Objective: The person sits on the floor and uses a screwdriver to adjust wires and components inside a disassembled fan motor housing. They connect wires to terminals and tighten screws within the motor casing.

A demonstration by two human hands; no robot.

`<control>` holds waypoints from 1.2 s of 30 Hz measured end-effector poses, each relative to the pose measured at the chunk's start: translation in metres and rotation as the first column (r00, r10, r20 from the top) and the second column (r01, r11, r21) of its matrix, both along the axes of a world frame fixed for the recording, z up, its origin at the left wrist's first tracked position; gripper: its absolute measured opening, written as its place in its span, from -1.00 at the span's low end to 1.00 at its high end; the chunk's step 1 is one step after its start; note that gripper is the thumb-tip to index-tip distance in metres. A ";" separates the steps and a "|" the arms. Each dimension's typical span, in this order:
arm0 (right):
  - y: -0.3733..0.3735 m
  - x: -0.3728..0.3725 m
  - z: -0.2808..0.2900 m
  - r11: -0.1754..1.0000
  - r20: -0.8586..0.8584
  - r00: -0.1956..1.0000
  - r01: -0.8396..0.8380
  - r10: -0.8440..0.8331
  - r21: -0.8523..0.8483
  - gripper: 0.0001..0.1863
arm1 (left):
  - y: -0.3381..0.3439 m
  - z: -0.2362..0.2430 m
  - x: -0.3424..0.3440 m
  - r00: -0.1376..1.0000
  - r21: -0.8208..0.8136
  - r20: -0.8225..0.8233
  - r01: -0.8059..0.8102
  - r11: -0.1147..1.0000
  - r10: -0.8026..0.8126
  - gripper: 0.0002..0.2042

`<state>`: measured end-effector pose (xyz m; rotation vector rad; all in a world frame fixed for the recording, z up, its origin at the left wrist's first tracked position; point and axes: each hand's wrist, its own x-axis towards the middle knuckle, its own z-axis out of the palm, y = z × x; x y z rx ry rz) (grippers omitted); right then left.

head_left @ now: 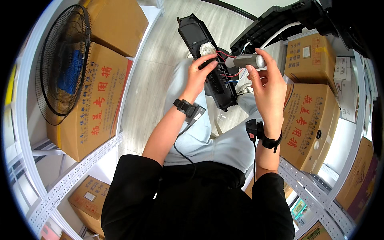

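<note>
A long black plastic control panel with a white round geared part and a row of round pieces lies tilted over my knees. My left hand is over its middle, thumb and forefinger pinched close by the white part; what is between them is too small to make out. In my right hand is a screwdriver, its thick grey handle held between thumb and fingers. The shaft points left toward my left fingertips, and its tip is hidden there. Red, blue and white wires run out from the panel's right side.
A large black plastic housing with a white cable stands beyond my right hand. On the left shelf are cardboard boxes and a black fan grille. More boxes fill the right shelf. Cords hang from both wristbands.
</note>
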<state>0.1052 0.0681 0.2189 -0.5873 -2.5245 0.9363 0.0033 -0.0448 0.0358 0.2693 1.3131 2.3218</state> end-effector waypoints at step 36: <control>-0.003 -0.008 0.002 0.991 -0.145 0.986 -0.099 0.085 -0.091 -0.56 | 0.002 -0.001 0.003 0.982 -0.260 -0.177 0.025 0.965 -0.073 -0.83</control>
